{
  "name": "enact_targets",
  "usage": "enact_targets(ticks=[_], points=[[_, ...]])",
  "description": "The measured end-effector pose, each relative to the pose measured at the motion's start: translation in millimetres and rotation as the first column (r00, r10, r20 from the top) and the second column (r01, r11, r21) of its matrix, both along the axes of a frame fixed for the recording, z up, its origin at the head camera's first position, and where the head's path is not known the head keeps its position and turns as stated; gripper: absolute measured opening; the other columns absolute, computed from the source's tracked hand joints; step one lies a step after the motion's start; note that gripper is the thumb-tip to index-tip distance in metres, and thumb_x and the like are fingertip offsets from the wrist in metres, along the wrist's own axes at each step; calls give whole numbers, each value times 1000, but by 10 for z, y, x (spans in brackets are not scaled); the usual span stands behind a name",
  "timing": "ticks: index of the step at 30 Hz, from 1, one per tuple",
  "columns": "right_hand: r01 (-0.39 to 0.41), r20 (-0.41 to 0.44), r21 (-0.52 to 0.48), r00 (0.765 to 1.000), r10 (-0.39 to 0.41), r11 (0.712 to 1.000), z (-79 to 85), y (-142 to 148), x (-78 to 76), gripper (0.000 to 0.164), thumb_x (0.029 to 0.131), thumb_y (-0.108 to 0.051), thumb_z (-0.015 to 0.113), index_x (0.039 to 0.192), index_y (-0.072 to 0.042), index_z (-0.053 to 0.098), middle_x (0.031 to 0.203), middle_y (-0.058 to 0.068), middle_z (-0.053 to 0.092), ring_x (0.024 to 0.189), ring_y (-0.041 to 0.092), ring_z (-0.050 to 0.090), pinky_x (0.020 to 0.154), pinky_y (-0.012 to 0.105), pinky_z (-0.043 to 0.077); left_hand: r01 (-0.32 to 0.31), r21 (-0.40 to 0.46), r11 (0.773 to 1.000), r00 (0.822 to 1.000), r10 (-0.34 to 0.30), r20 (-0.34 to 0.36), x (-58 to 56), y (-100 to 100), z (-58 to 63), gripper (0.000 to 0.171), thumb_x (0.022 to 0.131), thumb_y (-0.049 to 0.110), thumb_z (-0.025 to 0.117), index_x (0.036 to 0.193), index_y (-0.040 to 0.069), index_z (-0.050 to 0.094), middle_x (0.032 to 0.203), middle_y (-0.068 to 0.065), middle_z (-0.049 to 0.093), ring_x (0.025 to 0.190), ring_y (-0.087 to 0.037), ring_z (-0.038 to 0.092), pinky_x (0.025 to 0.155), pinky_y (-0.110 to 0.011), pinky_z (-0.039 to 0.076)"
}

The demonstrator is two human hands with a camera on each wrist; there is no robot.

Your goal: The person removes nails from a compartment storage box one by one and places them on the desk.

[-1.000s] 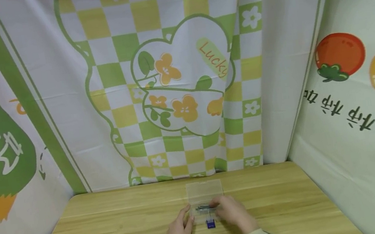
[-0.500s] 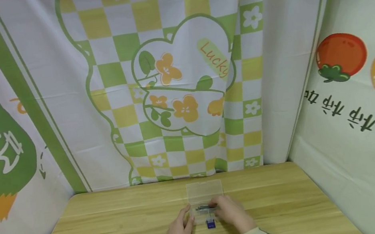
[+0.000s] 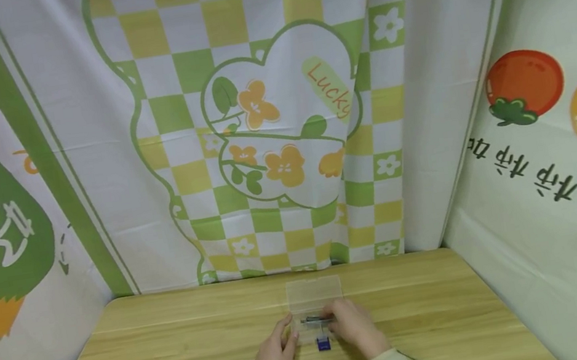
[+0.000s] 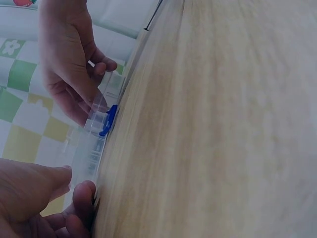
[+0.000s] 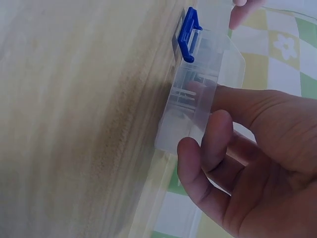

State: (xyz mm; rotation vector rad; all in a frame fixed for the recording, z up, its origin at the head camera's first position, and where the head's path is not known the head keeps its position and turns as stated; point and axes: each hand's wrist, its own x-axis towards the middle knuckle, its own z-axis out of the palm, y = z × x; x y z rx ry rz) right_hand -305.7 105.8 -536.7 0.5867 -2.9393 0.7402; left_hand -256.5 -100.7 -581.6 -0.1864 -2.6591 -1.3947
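A clear plastic box [image 3: 314, 294] lies on the table with its lid raised at the back; a blue latch [image 3: 323, 344] sits at its front edge. My left hand [image 3: 272, 359] holds the box's left end between thumb and fingers. My right hand [image 3: 354, 326] reaches over the right end with curled fingers; in the right wrist view, one digit goes in behind the clear front wall [image 5: 181, 121]. Several thin dark rods [image 3: 312, 319] lie across the box and meet the right fingertips. Whether those fingertips pinch the rods is hidden.
A single thin dark rod [image 3: 413, 358] lies on the wooden table [image 3: 180, 352] beside my right forearm. Printed curtains [image 3: 291, 235] hang right behind the far table edge, and fabric walls stand along both sides.
Very little differs. My right hand and sleeve have shifted slightly, and the dark rods by its fingertips look a little rearranged. The left hand and box stay put.
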Motion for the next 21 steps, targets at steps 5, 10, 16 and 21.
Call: enact_targets(ticks=[5, 10, 16, 21], points=[[25, -34, 5, 999, -25, 1000, -38, -6, -8, 21, 82, -5, 87, 100, -14, 83, 102, 3, 79, 96, 28, 73, 82, 50, 59, -3, -2, 1000, 1000, 3, 2, 0, 1, 1, 46, 109, 25, 62, 152, 10, 56, 54, 9, 49, 39, -7, 43, 39, -23, 30], [43, -60, 7, 997, -43, 999, -72, -2, -17, 18, 82, -8, 88, 97, -15, 83, 99, 1, 79, 91, 26, 73, 77, 47, 59, -5, 1, 1000, 1000, 5, 1, 2, 4, 5, 46, 108, 25, 63, 152, 10, 57, 55, 9, 50, 39, -7, 45, 39, -23, 31], [56, -60, -2, 997, -56, 998, -88, -6, -22, 18, 81, -8, 88, 96, -16, 82, 98, 1, 79, 90, 26, 73, 75, 47, 58, -8, 2, 1000, 1000, 8, -6, -3, 2, 2, 45, 108, 24, 63, 151, 10, 57, 56, 10, 49, 39, -6, 44, 39, -23, 31], [60, -55, -4, 997, -60, 998, -90, -6, -23, 18, 82, -8, 87, 97, -16, 83, 99, 1, 79, 91, 27, 73, 75, 46, 58, -8, 0, 1000, 1000, 8, -10, 8, -1, 12, 45, 108, 24, 63, 151, 9, 57, 56, 10, 49, 39, -5, 44, 39, -22, 31]])
